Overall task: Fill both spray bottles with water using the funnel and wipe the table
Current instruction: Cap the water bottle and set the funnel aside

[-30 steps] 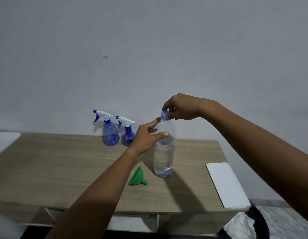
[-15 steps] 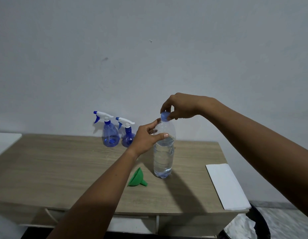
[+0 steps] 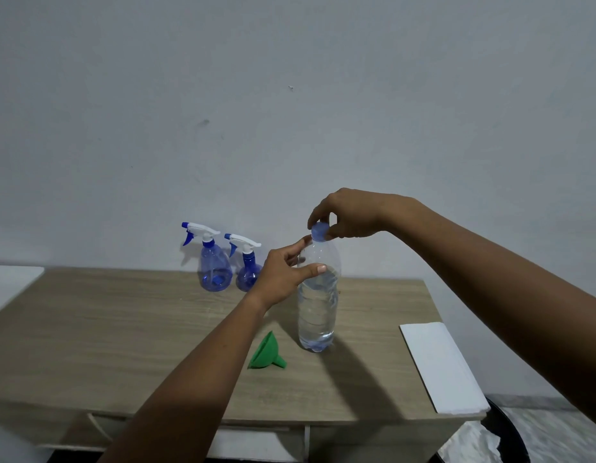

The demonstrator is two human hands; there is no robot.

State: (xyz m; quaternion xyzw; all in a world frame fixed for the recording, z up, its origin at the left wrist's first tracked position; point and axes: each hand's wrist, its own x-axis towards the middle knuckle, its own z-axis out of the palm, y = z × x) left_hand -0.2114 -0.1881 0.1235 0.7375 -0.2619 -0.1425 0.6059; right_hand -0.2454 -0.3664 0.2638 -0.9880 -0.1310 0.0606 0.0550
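Head cam. Left hand (image 3: 283, 275) is wrapped round the shoulder of the water bottle (image 3: 318, 312), thumb across the front, fingers behind. Right hand (image 3: 350, 213) is above it, fingertips pinching the blue cap (image 3: 320, 229), which sits on the neck. I can't tell if the cap is threaded on or loose.

Bottle stands upright on the table (image 3: 122, 329), right of centre, with water up to about thumb level. Green funnel (image 3: 266, 352) lies on its side just left of the bottle's base, apart from it, spout pointing right.

Two blue sprayers stand at the back by the wall, side by side, heads on: big sprayer (image 3: 214, 269) on the left, small sprayer (image 3: 248, 269) just beside it. White sheet (image 3: 440, 365) lies flat at the table's right edge.
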